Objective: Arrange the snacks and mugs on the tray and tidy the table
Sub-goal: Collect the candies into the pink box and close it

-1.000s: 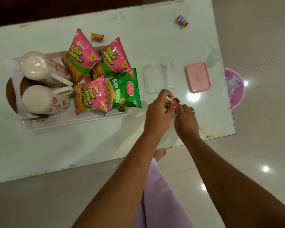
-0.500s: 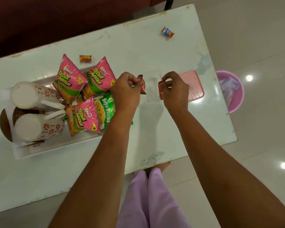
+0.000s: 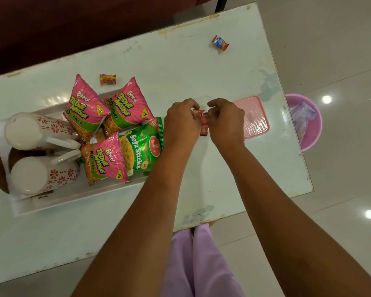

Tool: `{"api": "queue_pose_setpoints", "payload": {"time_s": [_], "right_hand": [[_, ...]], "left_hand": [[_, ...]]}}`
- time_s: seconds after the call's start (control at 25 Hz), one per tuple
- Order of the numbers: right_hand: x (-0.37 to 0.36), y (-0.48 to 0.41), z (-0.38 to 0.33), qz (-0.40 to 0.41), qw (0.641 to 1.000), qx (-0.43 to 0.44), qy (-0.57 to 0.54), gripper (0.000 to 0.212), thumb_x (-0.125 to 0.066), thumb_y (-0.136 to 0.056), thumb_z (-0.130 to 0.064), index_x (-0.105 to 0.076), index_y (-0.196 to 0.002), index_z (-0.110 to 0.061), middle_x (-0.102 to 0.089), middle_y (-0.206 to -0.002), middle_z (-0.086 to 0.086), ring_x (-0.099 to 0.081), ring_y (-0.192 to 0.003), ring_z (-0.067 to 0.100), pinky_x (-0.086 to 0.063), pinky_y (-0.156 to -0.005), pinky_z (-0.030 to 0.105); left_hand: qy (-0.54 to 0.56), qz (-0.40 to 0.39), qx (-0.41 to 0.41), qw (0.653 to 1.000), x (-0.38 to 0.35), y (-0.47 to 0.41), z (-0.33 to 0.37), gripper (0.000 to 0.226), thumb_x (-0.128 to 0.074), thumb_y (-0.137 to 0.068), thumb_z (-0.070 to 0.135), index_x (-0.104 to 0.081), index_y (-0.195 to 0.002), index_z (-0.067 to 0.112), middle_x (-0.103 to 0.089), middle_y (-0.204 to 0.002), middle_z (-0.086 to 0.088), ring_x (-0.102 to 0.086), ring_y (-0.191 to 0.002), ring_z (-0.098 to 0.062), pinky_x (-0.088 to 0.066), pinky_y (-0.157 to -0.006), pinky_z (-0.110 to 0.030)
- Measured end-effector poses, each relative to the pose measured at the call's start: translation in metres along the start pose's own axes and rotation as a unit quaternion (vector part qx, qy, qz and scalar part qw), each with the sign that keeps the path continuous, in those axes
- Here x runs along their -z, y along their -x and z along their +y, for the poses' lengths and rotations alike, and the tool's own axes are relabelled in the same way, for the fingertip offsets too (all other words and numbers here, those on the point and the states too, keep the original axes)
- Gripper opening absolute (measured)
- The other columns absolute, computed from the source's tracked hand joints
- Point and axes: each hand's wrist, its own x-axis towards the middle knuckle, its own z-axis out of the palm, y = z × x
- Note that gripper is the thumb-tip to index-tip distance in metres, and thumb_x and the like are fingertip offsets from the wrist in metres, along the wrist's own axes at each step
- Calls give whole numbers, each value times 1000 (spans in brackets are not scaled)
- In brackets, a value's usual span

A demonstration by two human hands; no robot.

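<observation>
My left hand (image 3: pixel 181 123) and my right hand (image 3: pixel 226 121) meet over the table's middle, each pinching a small red candy wrapper (image 3: pixel 203 120) between the fingers. The white tray (image 3: pixel 77 199) at the left holds two white mugs with red flowers (image 3: pixel 28 130) (image 3: pixel 33 175) lying on their sides, three pink Bingo snack bags (image 3: pixel 85 109) (image 3: pixel 126 106) (image 3: pixel 104 157) and a green Soya Sticks bag (image 3: pixel 141 148). One wrapped candy (image 3: pixel 107 79) lies just behind the tray, another (image 3: pixel 220 42) near the far right edge.
A pink plastic lid (image 3: pixel 255 118) lies right of my hands on the white table (image 3: pixel 180 67). A pink bin (image 3: pixel 308 121) with a plastic bag in it stands on the floor past the table's right edge. A clear container under my hands is barely visible.
My hands came together again over the clear container after holding the red wrappers apart. A second earlier they were nearer the front edge. The view shifted.
</observation>
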Motion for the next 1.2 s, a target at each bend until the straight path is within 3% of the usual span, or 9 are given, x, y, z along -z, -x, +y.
{"api": "queue_pose_setpoints", "payload": {"time_s": [0.08,0.16,0.24,0.44,0.56,0.64,0.76,0.96,1.2], "right_hand": [[4,-6,-2,14,1000,-9,-25,34,-45,-87,4,-63,-114,-4,-68,-92,13,-57,-66,10,-36,-48,-4],[6,-13,-5,28,999,-14,-26,32,-47,-87,1,-65,-111,-8,-70,-92,8,-63,-80,16,-45,-65,7],[7,-24,-10,44,999,-4,-29,27,-49,-88,-2,-66,-107,-10,-71,-94,5,-65,-84,17,-49,-73,21],[11,-80,-27,79,996,32,10,29,-48,-90,-4,-63,-113,-12,-67,-113,6,-63,-99,18,-48,-83,25],[8,-127,-36,13,987,67,143,49,-48,-90,-4,-42,-137,-17,-41,-145,9,-38,-132,29,-40,-103,39],[5,-149,-37,-60,966,86,234,58,-49,-92,-5,-30,-145,-22,-24,-154,10,-23,-139,35,-39,-104,48],[-3,-157,-32,-79,942,119,304,48,-50,-93,-9,-39,-139,-13,-39,-142,15,-37,-129,36,-45,-98,47],[-23,-135,-43,-36,951,181,247,20,-49,-91,-4,-60,-107,-7,-64,-101,14,-59,-90,26,-54,-78,36],[-61,-105,-94,-43,972,199,117,20,-49,-94,-8,-64,-109,-10,-69,-107,10,-65,-93,21,-52,-88,29]], "left_hand": [[-57,-21,-10,998,0,-1,2,24,-61,-87,20,-63,-111,16,-64,-111,-9,-58,-103,-24,-49,-79,-35],[-95,-45,2,995,3,-2,7,28,-66,-84,23,-63,-111,17,-57,-114,-9,-53,-109,-26,-48,-77,-35],[-91,-34,5,995,13,-9,13,24,-65,-82,20,-64,-105,18,-56,-113,-8,-54,-106,-25,-43,-71,-32],[-33,2,34,999,49,-45,20,19,-59,-84,19,-65,-101,17,-64,-109,-6,-58,-102,-24,-45,-73,-32],[-41,-5,34,999,51,-68,25,20,-60,-84,18,-65,-103,17,-65,-110,-5,-59,-101,-23,-43,-72,-31],[-56,3,35,998,53,-83,19,20,-59,-84,17,-66,-103,17,-64,-112,-5,-58,-104,-24,-45,-73,-32],[-82,19,51,995,61,-98,-1,22,-54,-85,13,-65,-105,16,-61,-117,-8,-53,-111,-27,-48,-82,-37],[-118,40,82,989,82,-105,-41,35,-51,-84,-2,-61,-116,9,-54,-123,-17,-50,-115,-32,-49,-87,-38],[-236,-23,142,961,103,-131,-83,44,-52,-85,0,-51,-128,6,-44,-133,-22,-44,-122,-39,-44,-99,-44]]}}
